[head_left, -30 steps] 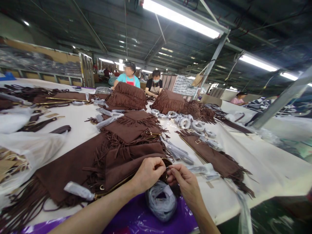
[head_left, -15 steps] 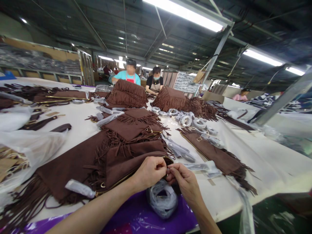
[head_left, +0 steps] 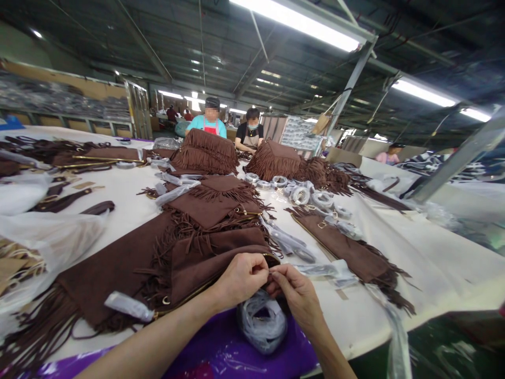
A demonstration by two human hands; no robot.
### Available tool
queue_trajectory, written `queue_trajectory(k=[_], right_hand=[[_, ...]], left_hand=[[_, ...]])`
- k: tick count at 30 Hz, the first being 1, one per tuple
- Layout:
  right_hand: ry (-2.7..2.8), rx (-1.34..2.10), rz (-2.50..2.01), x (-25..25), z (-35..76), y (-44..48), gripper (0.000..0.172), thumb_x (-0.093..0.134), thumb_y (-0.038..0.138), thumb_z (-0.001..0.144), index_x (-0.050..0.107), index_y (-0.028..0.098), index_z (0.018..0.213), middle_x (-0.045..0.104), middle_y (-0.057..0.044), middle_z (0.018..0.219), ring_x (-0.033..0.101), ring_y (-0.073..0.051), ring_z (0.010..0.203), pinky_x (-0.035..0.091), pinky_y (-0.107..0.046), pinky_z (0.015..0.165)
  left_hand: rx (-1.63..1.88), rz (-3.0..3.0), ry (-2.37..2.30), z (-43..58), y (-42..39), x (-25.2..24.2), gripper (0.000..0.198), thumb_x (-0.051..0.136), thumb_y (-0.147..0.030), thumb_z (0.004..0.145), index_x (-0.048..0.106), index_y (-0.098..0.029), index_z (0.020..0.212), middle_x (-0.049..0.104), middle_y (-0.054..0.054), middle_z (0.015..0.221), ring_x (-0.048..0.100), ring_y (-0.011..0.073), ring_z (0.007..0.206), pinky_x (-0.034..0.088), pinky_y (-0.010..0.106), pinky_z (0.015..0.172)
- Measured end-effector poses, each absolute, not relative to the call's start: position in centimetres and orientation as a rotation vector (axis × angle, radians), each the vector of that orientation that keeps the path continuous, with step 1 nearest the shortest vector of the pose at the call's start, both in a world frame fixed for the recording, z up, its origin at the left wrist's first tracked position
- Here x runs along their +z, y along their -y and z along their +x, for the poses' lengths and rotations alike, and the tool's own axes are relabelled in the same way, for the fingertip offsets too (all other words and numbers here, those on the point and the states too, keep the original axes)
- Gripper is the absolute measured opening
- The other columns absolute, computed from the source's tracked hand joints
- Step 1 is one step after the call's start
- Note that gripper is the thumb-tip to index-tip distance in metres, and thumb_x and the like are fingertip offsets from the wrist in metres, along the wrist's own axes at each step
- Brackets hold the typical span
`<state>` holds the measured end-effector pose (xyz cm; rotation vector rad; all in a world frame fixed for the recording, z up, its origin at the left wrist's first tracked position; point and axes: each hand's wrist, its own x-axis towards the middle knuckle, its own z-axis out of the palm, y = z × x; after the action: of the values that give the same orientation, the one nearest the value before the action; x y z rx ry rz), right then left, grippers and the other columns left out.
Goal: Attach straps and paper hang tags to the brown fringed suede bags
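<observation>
While our left hand (head_left: 248,279) and right hand (head_left: 295,290) are pinching their fingers closed, we cannot tell on what; a dark-brown, fringed, gold-zipped fabric bag (head_left: 219,250) is lying beyond and left of the fingertips, and a round, grey, plastic-wrapped coil (head_left: 263,332) is sitting just below them.

I'm looking remotely into a factory workshop: strip lights (head_left: 300,23) hang under a dark metal roof (head_left: 169,37) across the top of the frame, plastic-wrapped goods (head_left: 55,96) fill a rack (head_left: 111,122) at upper left, two aproned co-workers (head_left: 211,127) are at upper centre, and many matching fringed brown bags (head_left: 224,243) lie on a broad pale worktop (head_left: 418,258).
</observation>
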<state>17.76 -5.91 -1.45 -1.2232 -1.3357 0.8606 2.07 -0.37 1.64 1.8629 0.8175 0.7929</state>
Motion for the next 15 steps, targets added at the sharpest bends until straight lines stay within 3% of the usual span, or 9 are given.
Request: queue_trajectory(k=[12, 15], right_hand=[[1.570, 0.524, -1.339, -2.5, 17.2, 5.7, 0.028, 0.046, 0.036, 0.096, 0.066, 0.021, 0.084, 0.063, 0.000, 0.061, 0.060, -0.019, 0.056, 0.047, -0.027, 0.055], [1.645, 0.341, -1.343, -2.3, 17.4, 6.8, 0.030, 0.044, 0.036, 0.097, 0.067, 0.019, 0.107, 0.071, -0.008, 0.091, 0.067, -0.023, 0.082, 0.052, -0.032, 0.072]], left_hand=[[0.900, 1.989, -0.964, 2.6, 0.9, 0.3, 0.016, 0.047, -0.009, 0.075, 0.051, -0.016, 0.062, 0.047, -0.005, 0.056, 0.040, 0.0103, 0.055, 0.026, 0.022, 0.052], [0.877, 1.990, -0.934, 2.5, 0.5, 0.4, 0.016, 0.048, -0.010, 0.078, 0.056, -0.016, 0.065, 0.054, -0.003, 0.061, 0.046, 0.0112, 0.059, 0.031, 0.022, 0.055]])
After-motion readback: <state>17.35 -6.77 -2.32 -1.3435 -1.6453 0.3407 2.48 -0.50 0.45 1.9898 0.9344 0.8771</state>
